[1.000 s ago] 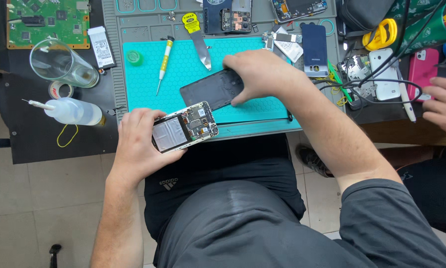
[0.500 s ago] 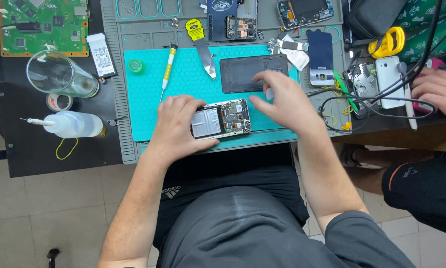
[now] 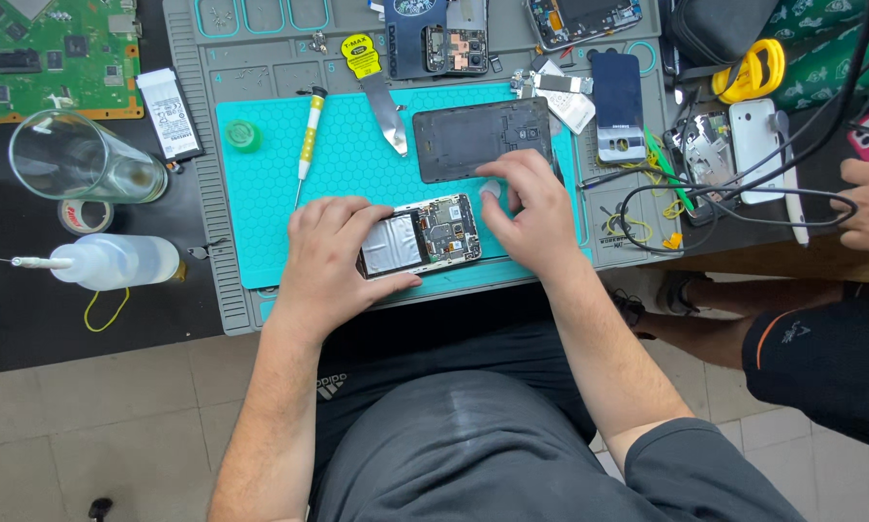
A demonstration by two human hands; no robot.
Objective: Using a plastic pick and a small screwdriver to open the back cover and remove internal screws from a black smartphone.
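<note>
Blue-green mat (image 3: 270,184) on a grey work table, left hand (image 3: 326,253) gripping an opened phone (image 3: 421,236) near the mat's front edge, right hand (image 3: 529,215) with bent fingers touching its right end, dark back cover (image 3: 481,139) just behind, yellow screwdriver (image 3: 306,143) further left.

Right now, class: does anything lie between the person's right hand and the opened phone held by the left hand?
Nothing visible does. The right hand rests on the teal mat right beside the opened phone, at its right end. The left hand holds the phone's other side. The dark back cover lies behind them, not between.
</note>
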